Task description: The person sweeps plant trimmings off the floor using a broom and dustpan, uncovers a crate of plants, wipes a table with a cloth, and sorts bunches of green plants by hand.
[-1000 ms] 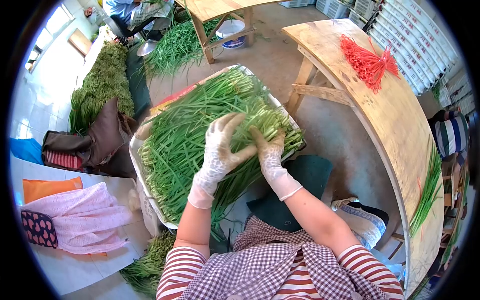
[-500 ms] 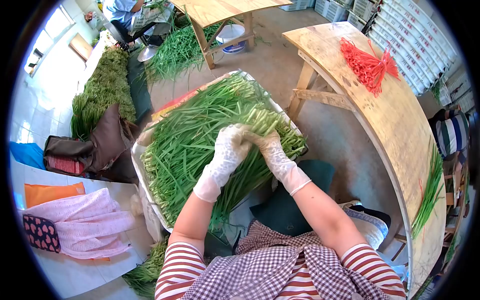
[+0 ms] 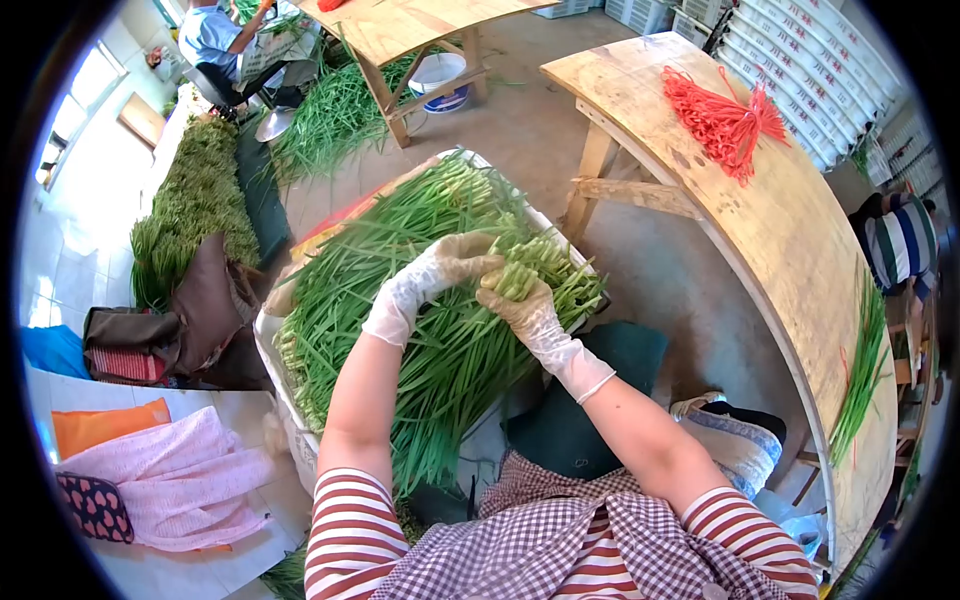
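Observation:
A white crate (image 3: 282, 378) is heaped with long green stalks (image 3: 375, 250), their pale ends toward the right and back. My right hand (image 3: 525, 312), in a stained pale glove, is closed around a bunch of stalks (image 3: 515, 280) with the cut ends showing above the fingers. My left hand (image 3: 448, 262), gloved too, lies against the left side of this bunch, fingers bent round toward the pale ends. Leaves of the stalks hang over the crate's front edge below my hands.
At the right a curved wooden table (image 3: 640, 90) bears red ties (image 3: 725, 120) and a few green stalks (image 3: 862, 375). Another table (image 3: 420, 25), a white bucket (image 3: 438, 80) and a seated person (image 3: 212, 40) are behind. A pink cloth (image 3: 170, 475) lies at the left.
My hands have come together from apart, and the bunch now stands with its cut ends up in my right hand. My left hand has shifted left and up. The view has moved slightly.

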Motion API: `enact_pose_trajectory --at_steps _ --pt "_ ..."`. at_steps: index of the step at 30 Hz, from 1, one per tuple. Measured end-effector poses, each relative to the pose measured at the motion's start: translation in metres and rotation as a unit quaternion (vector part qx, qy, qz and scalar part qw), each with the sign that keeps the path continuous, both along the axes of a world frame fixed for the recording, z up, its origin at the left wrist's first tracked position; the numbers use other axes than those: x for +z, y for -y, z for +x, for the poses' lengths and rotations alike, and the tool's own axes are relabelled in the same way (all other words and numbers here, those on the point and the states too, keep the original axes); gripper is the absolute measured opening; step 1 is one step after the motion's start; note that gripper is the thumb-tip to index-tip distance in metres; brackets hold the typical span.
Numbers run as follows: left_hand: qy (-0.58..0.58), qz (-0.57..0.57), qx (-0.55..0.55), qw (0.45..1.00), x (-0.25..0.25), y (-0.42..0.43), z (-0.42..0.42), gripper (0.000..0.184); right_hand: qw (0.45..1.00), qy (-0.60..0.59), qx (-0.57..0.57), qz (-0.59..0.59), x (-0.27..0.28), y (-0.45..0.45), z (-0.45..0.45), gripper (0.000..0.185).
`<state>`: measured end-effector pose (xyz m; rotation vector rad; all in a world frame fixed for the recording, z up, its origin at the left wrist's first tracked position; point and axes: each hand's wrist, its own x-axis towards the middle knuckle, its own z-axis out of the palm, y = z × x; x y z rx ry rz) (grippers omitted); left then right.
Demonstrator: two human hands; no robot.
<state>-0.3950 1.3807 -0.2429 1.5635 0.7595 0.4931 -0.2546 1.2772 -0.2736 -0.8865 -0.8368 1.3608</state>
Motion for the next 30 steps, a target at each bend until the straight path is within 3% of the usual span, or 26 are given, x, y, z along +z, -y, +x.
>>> enact_pose_trajectory --at_steps 1,2,3,4,6,7,8,10,11,12,14,15,19,22,23,26,27,28,30 --pt "-0.065 0.030 -0.004 0.997 -0.007 -0.009 0.001 0.035 1.000 -0.006 -0.009 0.009 0.005 0.004 -0.001 0.027" --pt "-0.129 0.061 -0.007 0.990 -0.014 -0.017 0.003 0.031 0.993 0.087 -0.051 0.057 0.011 0.009 -0.005 0.026" --pt "-0.105 0.093 -0.011 0.990 -0.012 -0.016 0.008 0.025 0.974 0.181 -0.091 0.103 0.018 0.016 -0.012 0.026" --pt "-0.198 0.209 -0.008 0.958 -0.014 -0.019 0.011 0.027 0.942 0.271 -0.128 0.148 0.028 0.021 -0.018 0.026" --pt "-0.232 0.276 0.028 0.932 -0.029 -0.029 0.010 0.029 0.854 0.409 -0.116 0.301 0.048 0.028 -0.024 0.026" --pt "-0.293 0.252 0.040 0.921 -0.032 -0.035 0.008 0.029 0.800 0.460 -0.118 0.366 0.057 0.031 -0.027 0.026" --pt "-0.262 0.247 0.058 0.931 -0.035 -0.037 0.003 0.026 0.847 0.410 -0.087 0.328 0.053 0.028 -0.024 0.026" --pt "-0.106 0.404 0.185 0.889 -0.017 -0.029 0.004 0.024 0.921 0.300 -0.022 0.247 0.035 0.015 -0.019 0.027" --pt "-0.140 0.396 0.168 0.892 0.000 -0.022 0.002 0.026 0.979 0.141 0.013 0.149 0.017 0.011 -0.020 0.027" --pt "-0.102 0.302 0.118 0.941 0.017 -0.013 0.003 0.028 0.975 0.175 0.024 0.135 0.017 0.006 -0.015 0.027" --pt "-0.022 0.096 0.019 0.995 0.035 0.002 0.007 0.033 0.927 0.294 0.001 0.234 0.034 0.008 -0.012 0.025" --pt "0.009 -0.015 -0.052 0.999 0.036 0.003 0.008 0.044 0.924 0.295 0.019 0.243 0.038 0.011 -0.013 0.025" --pt "0.046 -0.148 -0.134 0.979 0.020 0.015 0.015 0.068 0.924 0.268 0.071 0.263 0.035 0.018 -0.017 0.024" --pt "0.017 -0.092 -0.269 0.959 0.023 0.006 0.033 0.070 0.932 0.243 0.076 0.256 0.030 0.018 -0.020 0.022" --pt "0.006 -0.100 -0.262 0.960 0.025 0.008 0.040 0.071 0.932 0.251 0.077 0.251 0.029 0.018 -0.020 0.022" --pt "-0.063 0.112 -0.260 0.957 0.009 0.007 0.055 0.066 0.930 0.286 0.068 0.222 0.032 0.018 -0.018 0.024" --pt "-0.177 0.111 -0.252 0.945 0.019 0.008 0.060 0.058 0.931 0.288 0.060 0.218 0.036 0.020 -0.017 0.024" --pt "-0.184 0.141 -0.222 0.947 -0.001 0.004 0.060 0.044 0.931 0.290 0.053 0.213 0.038 0.023 -0.016 0.024" --pt "-0.171 0.144 -0.181 0.958 -0.019 -0.007 0.054 0.033 0.929 0.299 0.028 0.215 0.037 0.027 -0.018 0.027"
